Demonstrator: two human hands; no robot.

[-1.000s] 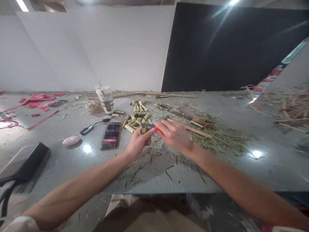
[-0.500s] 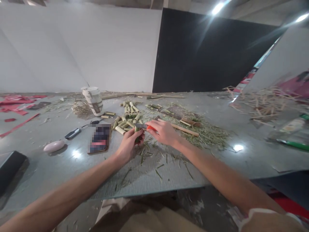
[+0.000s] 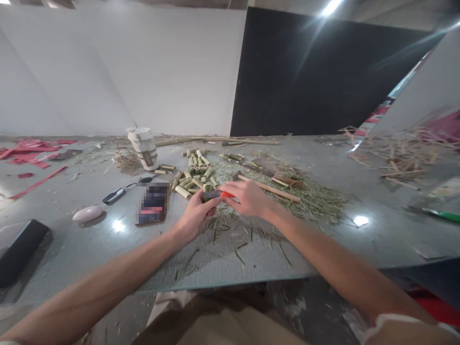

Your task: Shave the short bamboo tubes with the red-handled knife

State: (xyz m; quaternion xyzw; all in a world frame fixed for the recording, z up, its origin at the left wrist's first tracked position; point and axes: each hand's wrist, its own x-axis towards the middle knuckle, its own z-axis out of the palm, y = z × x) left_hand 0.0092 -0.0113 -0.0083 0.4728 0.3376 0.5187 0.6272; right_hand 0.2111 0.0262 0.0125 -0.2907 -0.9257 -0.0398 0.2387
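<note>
My left hand (image 3: 196, 211) is closed around a short green bamboo piece (image 3: 207, 188), which stands roughly upright with only its top showing. In my right hand (image 3: 247, 197) is a knife (image 3: 212, 194) with an orange handle, its grey blade pointing left and lying against the bamboo piece. My left thumb is close to the blade. Just beyond both hands lies a pile of cut bamboo pieces (image 3: 192, 181). Green shavings (image 3: 219, 224) are scattered on the table (image 3: 230, 268) below my hands.
A hammer with a wooden handle (image 3: 275, 189) rests on a heap of shavings (image 3: 319, 196) at the right. To the left are a phone (image 3: 154, 203), a pale pink mouse (image 3: 88, 213) and a paper cup (image 3: 143, 149). Thin sticks (image 3: 406, 158) lie far right.
The knife blade has moved down along the bamboo piece toward my left thumb, its angle flatter across the near side. The whole view has shifted slightly, so things appear farther right.
</note>
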